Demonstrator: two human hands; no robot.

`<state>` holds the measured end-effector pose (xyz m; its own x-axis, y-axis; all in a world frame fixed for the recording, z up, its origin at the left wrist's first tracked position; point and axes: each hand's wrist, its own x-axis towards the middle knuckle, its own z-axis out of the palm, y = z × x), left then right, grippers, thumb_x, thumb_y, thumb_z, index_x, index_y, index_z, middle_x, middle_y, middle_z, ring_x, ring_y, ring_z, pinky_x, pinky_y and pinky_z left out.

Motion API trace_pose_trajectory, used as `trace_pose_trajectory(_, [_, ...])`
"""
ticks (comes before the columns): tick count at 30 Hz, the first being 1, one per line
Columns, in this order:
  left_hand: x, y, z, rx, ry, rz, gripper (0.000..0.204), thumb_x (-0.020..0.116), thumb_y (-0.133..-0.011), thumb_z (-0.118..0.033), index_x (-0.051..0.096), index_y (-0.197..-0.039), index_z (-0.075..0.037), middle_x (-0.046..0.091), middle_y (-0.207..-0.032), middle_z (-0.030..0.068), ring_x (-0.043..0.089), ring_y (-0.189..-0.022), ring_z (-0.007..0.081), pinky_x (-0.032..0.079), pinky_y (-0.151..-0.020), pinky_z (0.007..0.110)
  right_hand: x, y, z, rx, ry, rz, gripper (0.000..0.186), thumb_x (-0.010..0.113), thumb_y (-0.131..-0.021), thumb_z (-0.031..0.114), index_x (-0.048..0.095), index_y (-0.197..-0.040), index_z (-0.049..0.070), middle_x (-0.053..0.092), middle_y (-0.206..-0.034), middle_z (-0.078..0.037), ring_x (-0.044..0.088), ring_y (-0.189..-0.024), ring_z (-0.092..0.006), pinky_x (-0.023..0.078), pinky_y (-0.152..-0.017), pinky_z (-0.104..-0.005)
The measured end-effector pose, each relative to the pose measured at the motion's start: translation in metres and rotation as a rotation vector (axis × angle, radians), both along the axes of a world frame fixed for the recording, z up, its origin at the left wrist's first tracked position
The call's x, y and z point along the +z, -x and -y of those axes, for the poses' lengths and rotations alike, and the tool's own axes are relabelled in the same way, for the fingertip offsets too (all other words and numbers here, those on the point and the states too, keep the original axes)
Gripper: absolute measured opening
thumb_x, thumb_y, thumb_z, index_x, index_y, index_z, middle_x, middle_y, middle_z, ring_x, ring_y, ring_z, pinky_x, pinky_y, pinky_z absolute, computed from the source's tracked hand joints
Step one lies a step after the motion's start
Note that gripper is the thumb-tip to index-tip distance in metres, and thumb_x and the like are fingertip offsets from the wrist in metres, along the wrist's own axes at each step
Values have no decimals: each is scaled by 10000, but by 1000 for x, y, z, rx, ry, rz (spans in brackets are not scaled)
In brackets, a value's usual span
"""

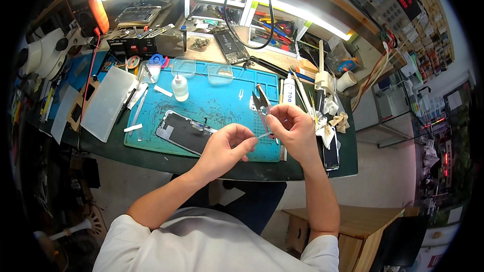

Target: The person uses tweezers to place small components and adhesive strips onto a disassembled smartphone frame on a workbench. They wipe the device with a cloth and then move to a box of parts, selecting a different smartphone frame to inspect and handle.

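My right hand (291,130) grips a small pair of snips (261,104), blades pointing up and away from me. My left hand (227,147) pinches one end of a thin clear strip (263,135) that runs across to the snips. Both hands hover over the near right part of a blue work mat (212,103). A dark, opened phone screen assembly (182,132) lies flat on the mat just left of my left hand.
A small white squeeze bottle (179,88) and clear plastic trays (220,73) stand on the mat's far side. A white tube (288,89), tweezers and crumpled wipes (337,120) lie to the right, next to a dark phone (331,153). A microscope (43,53) sits far left.
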<state>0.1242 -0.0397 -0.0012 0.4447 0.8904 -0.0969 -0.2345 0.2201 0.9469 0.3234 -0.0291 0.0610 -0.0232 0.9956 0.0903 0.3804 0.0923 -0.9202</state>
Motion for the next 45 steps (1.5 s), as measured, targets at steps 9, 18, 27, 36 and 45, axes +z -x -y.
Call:
trace_pose_trajectory(9, [4, 4, 2, -29, 52, 4, 159, 704, -1002, -128, 656, -1082, 0, 695, -981, 32, 682, -855, 95, 570, -665, 242, -2, 7, 5, -16, -13, -35, 125, 727, -932, 79, 713, -1024, -6, 764, -877, -64, 715, -761, -105, 571, -685, -250])
trace_pose_trajectory(18, [10, 0, 22, -16, -41, -81, 151, 687, -1013, -128, 655, -1054, 14, 687, -975, 40, 684, -863, 97, 588, -725, 250, -38, 0, 28, -264, -19, -125, 159, 586, -1040, 67, 611, -1170, -19, 681, -961, -51, 658, -789, -81, 529, -659, -225])
trace_pose_trajectory(27, [-1, -5, 29, 34, 145, 321, 94, 598, -1053, -72, 571, -1075, 15, 681, -1229, 174, 675, -1192, 231, 604, -976, 359, -49, -6, 102, -205, 244, -302, 295, 641, -1035, 98, 652, -1298, -36, 670, -1024, 15, 516, -768, -7, 402, -633, -167])
trace_pose_trajectory(36, [-1, 0, 19, -12, 224, 290, 79, 638, -1024, -56, 576, -1006, -11, 695, -1228, 205, 687, -1154, 230, 617, -935, 358, -50, 6, 101, -91, 307, -567, 294, 681, -998, 42, 664, -1273, -59, 646, -948, 39, 523, -777, -2, 391, -648, -169])
trace_pose_trajectory(45, [1, -4, 19, -53, 230, 215, 109, 664, -1010, -54, 570, -976, -14, 688, -1204, 188, 698, -1066, 165, 619, -939, 344, -54, 0, 102, -33, 266, -622, 326, 695, -1009, 81, 657, -1307, -46, 683, -1019, 16, 548, -824, -6, 401, -673, -167])
